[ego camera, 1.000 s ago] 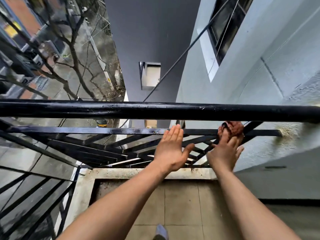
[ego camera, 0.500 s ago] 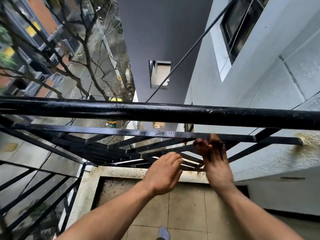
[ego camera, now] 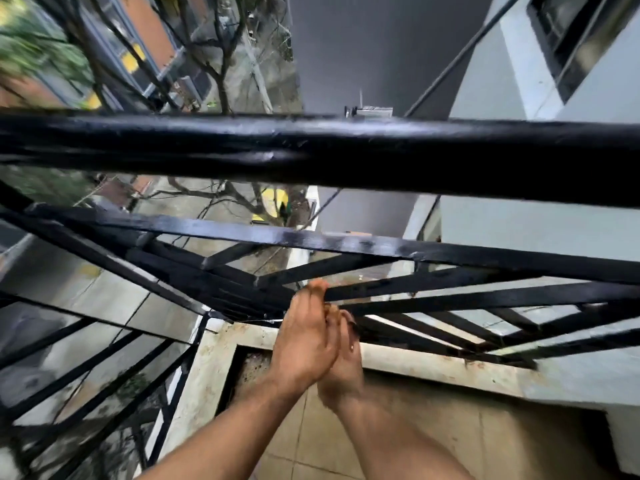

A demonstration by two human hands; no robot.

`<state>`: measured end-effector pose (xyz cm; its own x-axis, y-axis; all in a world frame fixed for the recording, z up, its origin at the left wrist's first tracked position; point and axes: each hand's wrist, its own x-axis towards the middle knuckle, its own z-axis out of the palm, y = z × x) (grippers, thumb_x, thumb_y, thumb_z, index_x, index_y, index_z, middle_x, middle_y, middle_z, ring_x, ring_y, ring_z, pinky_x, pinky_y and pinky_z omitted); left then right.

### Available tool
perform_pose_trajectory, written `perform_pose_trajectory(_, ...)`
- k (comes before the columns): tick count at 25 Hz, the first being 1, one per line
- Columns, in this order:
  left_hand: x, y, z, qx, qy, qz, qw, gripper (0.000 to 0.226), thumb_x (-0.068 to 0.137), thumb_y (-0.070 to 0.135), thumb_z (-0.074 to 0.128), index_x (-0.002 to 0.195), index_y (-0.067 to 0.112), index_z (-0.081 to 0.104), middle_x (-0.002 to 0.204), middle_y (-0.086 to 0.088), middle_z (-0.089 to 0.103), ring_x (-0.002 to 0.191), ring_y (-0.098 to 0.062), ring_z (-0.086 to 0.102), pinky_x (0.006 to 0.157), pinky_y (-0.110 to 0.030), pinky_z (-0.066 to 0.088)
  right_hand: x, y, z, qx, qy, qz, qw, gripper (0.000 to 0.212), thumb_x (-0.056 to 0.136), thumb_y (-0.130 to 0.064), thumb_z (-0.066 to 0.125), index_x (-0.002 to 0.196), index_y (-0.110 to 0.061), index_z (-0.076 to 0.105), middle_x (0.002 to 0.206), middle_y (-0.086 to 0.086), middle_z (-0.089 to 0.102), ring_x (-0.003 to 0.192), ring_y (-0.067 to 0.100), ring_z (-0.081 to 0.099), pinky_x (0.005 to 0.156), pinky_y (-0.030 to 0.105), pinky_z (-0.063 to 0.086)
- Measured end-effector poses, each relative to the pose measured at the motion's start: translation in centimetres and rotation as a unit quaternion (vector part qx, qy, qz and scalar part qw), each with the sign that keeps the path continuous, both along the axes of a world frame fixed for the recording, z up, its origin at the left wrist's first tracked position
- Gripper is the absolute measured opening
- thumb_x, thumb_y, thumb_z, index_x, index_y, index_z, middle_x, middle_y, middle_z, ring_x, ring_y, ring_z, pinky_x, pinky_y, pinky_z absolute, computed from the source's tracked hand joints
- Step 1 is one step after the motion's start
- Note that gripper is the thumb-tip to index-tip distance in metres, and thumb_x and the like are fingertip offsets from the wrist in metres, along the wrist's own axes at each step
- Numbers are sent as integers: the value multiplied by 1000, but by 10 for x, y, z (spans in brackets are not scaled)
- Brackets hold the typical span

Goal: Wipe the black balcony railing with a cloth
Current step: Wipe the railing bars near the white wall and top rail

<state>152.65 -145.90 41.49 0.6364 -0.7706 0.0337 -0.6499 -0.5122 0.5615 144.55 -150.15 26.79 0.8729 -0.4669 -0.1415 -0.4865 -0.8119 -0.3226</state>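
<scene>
Black steel railing (ego camera: pixel 346 157), rigid and glossy, is judged slick; slats (ego camera: pixel 485 299) are best gripped through cloth; left hand (ego camera: pixel 306 341) is flattened against right hand (ego camera: pixel 344 367), whose grip cannot be told.

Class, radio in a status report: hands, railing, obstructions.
Left hand flat against right hand, low at the slanted bars. Cloth not visible. Top rail untouched. No obstruction seen.

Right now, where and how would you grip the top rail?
Grip the top rail mid-span, coming over it from the balcony side. It's a round bar running crosswise, bare there, with open gaps above and below, so fingers can wrap it.
</scene>
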Motion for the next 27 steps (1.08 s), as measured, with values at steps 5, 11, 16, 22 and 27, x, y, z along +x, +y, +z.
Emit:
perform_pose_trajectory(5,15,24,-39,35,60,-27,997,61,96,19,52,154,16,33,161,2,31,149,-14,28,123,-24,18,-21,-25,63,70,-153,-90,982,78,79,-4,58,152,-29,42,163,-5,24,143,19,39,118,29,35)
perform_pose_trajectory(11,7,10,-28,22,94,13,995,56,104,35,44,156,19,32,161,5,31,149,-11,24,120,-21,15,-106,-58,172,-192,-251,-318,894,59,75,-11,57,131,5,58,148,28,32,131,45,36,112,63,31)
perform_pose_trajectory(16,38,26,-11,-43,43,7,998,35,98,23,53,133,18,54,121,3,62,112,-14,57,96,-33,50,-55,-61,177,-287,-101,-148,941,74,67,1,70,140,5,55,145,30,39,142,46,29,124,62,9)
perform_pose_trajectory(22,93,74,-8,-150,11,25,988,30,90,11,57,120,12,59,108,-1,62,101,-18,58,86,-32,50,94,22,84,-118,59,-49,990,66,94,-32,43,155,-8,35,163,19,24,154,38,11,126,55,-6)
perform_pose_trajectory(27,121,83,-20,-124,30,-15,992,39,92,10,56,130,15,52,123,-2,59,114,-20,55,98,-31,45,97,9,118,116,-75,-47,989,69,77,-9,50,145,-19,49,152,4,40,142,25,41,116,36,37)
